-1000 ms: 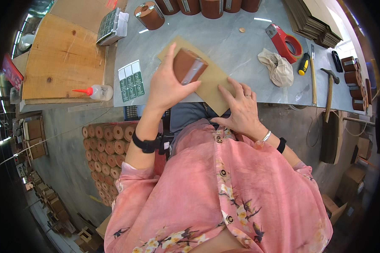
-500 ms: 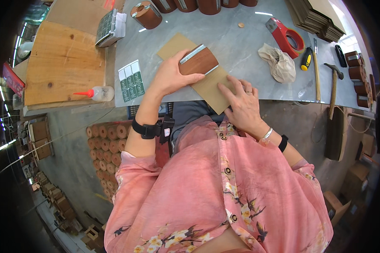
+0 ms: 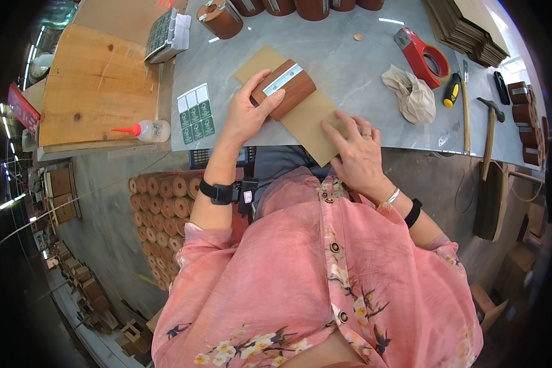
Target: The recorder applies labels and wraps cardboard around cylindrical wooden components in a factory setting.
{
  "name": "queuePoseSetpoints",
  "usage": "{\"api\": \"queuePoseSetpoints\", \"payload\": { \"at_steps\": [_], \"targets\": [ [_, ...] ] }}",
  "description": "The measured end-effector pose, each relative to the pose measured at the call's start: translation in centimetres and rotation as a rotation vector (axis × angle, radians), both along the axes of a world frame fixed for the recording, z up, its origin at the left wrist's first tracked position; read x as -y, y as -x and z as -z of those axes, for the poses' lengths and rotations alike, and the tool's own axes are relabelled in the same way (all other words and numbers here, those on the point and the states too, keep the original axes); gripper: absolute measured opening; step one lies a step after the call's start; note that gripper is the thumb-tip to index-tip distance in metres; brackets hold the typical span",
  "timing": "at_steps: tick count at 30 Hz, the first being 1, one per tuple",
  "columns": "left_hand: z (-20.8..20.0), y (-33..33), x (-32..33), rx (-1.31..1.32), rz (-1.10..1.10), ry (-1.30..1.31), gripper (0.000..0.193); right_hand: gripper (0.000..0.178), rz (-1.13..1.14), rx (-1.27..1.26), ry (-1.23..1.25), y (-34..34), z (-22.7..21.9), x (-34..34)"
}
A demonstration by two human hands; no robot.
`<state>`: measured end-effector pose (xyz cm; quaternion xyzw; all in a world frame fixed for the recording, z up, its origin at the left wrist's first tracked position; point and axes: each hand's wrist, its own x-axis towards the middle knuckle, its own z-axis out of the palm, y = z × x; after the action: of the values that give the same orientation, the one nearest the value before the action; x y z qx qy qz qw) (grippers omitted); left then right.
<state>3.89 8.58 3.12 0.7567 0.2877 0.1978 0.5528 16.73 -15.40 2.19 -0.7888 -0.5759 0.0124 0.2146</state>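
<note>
My left hand (image 3: 249,112) is closed around a reddish-brown wooden cylinder (image 3: 298,92) lying on its side, with a screwed-on metal strip (image 3: 283,78) facing up. Under the cylinder a tan strip of paper or card (image 3: 313,130) runs slantwise across the table, its near end hanging slightly past the front edge. My right hand (image 3: 357,142) lies on that near end with its fingers spread, pressing it down. What the far side of the cylinder looks like is hidden.
More brown cylinders (image 3: 313,8) line the back. At right are a red tape dispenser (image 3: 421,58), a crumpled cloth (image 3: 409,95), a yellow-black screwdriver (image 3: 452,91) and a hammer (image 3: 490,132). A label sheet (image 3: 196,115) and a red-tipped glue bottle (image 3: 153,131) sit at left.
In my left hand the cylinder has rolled over the strip, so its metal strip now faces up more. My right hand stays on the strip's near end. The whole view has shifted slightly.
</note>
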Motion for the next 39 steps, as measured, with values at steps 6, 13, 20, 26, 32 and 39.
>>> {"api": "queuePoseSetpoints", "payload": {
  "at_steps": [6, 13, 20, 26, 32, 39],
  "targets": [
    [0.1, -0.4, -0.1, 0.055, -0.040, 0.087, 0.061, 0.064, 0.003, 0.006, -0.003, 0.0, 0.0, 0.0],
    [0.5, -0.5, -0.9, 0.048, -0.078, -0.011, 0.056, 0.065, -0.008, 0.026, 0.013, 0.0, -0.1, -0.1],
    [1.6, -0.6, -1.5, 0.114, -0.134, 0.016, 0.049, 0.059, -0.137, -0.021, 0.063, -1.6, -1.3, 0.1],
    [1.3, -0.8, -1.7, 0.122, -0.188, 0.089, 0.047, 0.041, -0.475, -0.112, -0.107, -3.9, -4.3, -3.1],
    [2.4, -1.0, -2.4, 0.119, -0.172, 0.114, 0.045, 0.019, -0.575, 0.031, -0.256, -5.5, -8.0, -9.9],
    [3.2, -1.2, -2.7, 0.225, -0.054, 0.077, 0.025, 0.013, -0.598, 0.135, -0.273, -5.4, -8.2, -17.0]
  ]
}}
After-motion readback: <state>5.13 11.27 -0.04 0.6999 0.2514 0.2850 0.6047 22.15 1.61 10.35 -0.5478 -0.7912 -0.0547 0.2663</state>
